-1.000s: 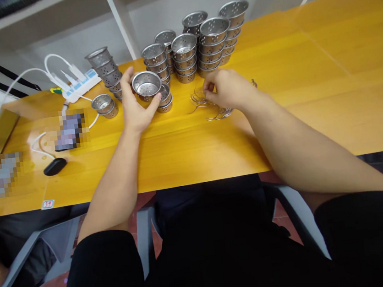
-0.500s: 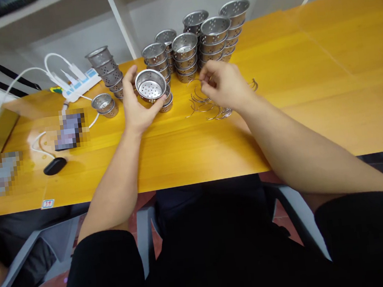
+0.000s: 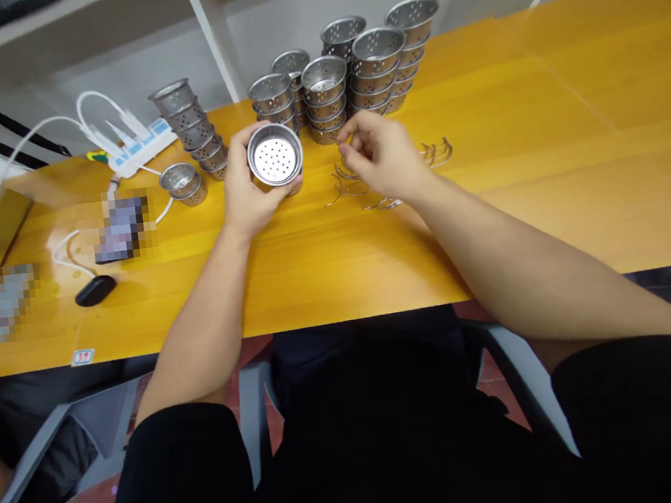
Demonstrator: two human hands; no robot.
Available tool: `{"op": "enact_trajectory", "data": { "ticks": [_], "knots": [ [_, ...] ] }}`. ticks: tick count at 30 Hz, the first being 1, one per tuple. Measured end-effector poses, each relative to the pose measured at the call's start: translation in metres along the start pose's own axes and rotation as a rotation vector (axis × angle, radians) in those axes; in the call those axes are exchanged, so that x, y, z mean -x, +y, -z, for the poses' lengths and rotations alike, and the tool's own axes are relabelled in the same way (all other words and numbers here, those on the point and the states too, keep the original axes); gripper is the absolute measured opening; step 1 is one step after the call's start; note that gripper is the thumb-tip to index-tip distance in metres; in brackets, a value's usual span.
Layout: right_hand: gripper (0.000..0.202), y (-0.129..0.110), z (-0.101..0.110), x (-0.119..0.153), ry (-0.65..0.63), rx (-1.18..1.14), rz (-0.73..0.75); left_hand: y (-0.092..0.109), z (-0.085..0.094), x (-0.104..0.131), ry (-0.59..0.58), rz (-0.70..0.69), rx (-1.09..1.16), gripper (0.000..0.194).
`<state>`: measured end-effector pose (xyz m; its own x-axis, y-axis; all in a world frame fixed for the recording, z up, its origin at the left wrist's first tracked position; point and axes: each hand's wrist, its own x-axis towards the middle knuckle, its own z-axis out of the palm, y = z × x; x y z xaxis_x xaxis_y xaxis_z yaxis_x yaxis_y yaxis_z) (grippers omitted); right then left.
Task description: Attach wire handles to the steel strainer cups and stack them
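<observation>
My left hand (image 3: 248,185) is wrapped round a perforated metal strainer cup (image 3: 274,156), tilted so that its holed bottom faces me. Behind and below it, part of another cup is mostly hidden. To the right, my right hand (image 3: 382,153) is held in a pinch over the table; whatever is between the fingertips is too small to make out. Under and beside that hand lie several thin curved wires (image 3: 437,153), partly covered by the hand. Stacks of the same cups (image 3: 325,91) stand just beyond both hands.
A leaning cup stack (image 3: 191,126) and a short one (image 3: 183,184) stand at left, near a white power strip (image 3: 142,148). A blurred phone (image 3: 120,229), a black oval object (image 3: 96,291) and white cables lie on the yellow table (image 3: 326,277).
The cup in my left hand has moved slightly right and turned to face me more squarely. My right hand has shifted a little left, toward the cup.
</observation>
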<state>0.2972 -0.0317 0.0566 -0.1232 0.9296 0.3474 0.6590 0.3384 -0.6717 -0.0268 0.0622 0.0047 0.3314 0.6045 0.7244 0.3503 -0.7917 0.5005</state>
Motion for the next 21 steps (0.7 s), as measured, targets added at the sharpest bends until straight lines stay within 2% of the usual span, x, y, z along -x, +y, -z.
{"op": "enact_trajectory", "data": {
  "ticks": [3,7,13,17,21],
  "knots": [
    [0.045,-0.004,0.002,0.001,0.011,0.014,-0.013,0.007,0.001,0.001,-0.014,0.011,-0.018,0.131],
    [0.047,-0.005,0.002,0.001,0.020,0.026,0.006,0.006,0.003,0.002,-0.009,0.020,-0.010,0.131],
    [0.051,-0.006,-0.001,0.002,0.066,-0.019,0.030,0.008,0.005,0.005,-0.016,0.013,0.022,0.112],
    [0.053,-0.013,-0.002,0.005,0.107,-0.059,0.037,0.017,-0.002,0.007,-0.035,0.018,0.065,0.119],
    [0.053,-0.021,-0.001,0.009,0.096,-0.083,0.039,0.020,-0.015,0.011,-0.061,0.045,0.094,0.123]
  ]
}}
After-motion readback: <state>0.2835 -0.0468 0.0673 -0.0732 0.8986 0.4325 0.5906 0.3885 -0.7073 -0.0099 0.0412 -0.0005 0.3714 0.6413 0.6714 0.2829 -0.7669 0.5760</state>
